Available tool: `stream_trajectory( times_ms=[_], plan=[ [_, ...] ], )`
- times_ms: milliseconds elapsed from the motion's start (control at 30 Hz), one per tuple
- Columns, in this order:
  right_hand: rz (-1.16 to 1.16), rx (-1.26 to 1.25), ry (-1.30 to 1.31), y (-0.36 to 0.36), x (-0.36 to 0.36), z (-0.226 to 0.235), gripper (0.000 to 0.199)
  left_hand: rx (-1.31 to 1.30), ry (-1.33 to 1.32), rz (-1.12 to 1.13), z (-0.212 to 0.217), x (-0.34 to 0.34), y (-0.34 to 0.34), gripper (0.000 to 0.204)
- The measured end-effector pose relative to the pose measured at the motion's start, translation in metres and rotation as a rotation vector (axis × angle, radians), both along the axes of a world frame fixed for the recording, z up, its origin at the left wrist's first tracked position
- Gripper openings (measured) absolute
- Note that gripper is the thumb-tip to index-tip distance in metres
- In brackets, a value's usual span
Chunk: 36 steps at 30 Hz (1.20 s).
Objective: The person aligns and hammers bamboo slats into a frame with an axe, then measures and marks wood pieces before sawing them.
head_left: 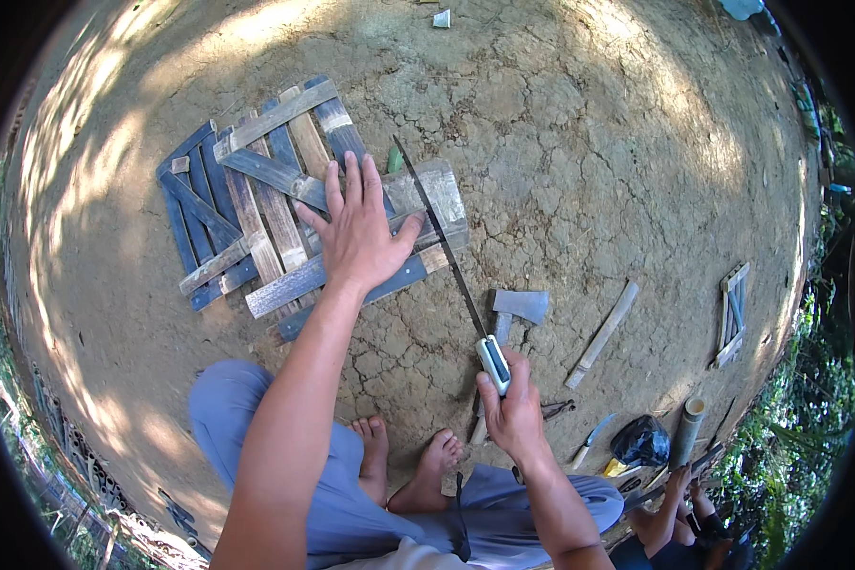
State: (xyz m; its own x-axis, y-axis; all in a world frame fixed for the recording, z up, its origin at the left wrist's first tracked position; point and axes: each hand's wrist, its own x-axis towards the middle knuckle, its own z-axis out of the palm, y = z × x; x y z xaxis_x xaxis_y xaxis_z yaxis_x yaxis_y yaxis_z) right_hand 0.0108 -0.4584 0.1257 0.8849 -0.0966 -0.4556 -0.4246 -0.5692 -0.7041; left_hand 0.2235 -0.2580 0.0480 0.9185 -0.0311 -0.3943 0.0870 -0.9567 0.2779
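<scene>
Now my left hand [356, 233] lies flat, fingers spread, pinning the slat panel [285, 199] at ten o'clock; my right hand [511, 408] grips the saw [446, 256] handle. I'd stroke lightly, clear of the thumb.

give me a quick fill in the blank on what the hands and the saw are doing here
1. The left hand presses flat on a panel of woven ____ slats.
2. The right hand grips the handle of a hand ____, whose blade lies across the panel's right edge.
3. On the cracked dirt ground beside the saw handle lies a ____ with a metal head.

Missing words: wooden; saw; hatchet
</scene>
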Motion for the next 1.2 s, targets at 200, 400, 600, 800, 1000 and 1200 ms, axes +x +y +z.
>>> stream_trajectory(
  times_ms=[200,400,600,800,1000,1200],
  plan=[
    [-0.004,0.015,0.042,-0.002,0.001,0.007,0.041,0.045,0.034,-0.016,0.0,-0.001,0.0,0.104],
    [0.018,-0.044,0.022,0.002,0.004,0.009,0.042,0.045,0.05,-0.006,0.0,-0.001,0.002,0.101],
    [-0.029,-0.022,0.034,-0.004,-0.024,0.019,0.043,0.002,0.022,-0.008,-0.002,0.0,0.003,0.1],
    [-0.042,-0.044,0.102,0.0,-0.019,0.027,0.044,0.015,0.025,-0.007,-0.002,0.0,0.0,0.099],
    [-0.017,-0.043,0.025,-0.003,-0.029,0.027,0.043,0.044,0.027,-0.008,-0.002,0.0,0.0,0.101],
    [-0.021,-0.026,-0.011,0.002,-0.037,0.016,0.045,0.048,0.016,-0.003,-0.004,-0.001,0.002,0.098]
  ],
)
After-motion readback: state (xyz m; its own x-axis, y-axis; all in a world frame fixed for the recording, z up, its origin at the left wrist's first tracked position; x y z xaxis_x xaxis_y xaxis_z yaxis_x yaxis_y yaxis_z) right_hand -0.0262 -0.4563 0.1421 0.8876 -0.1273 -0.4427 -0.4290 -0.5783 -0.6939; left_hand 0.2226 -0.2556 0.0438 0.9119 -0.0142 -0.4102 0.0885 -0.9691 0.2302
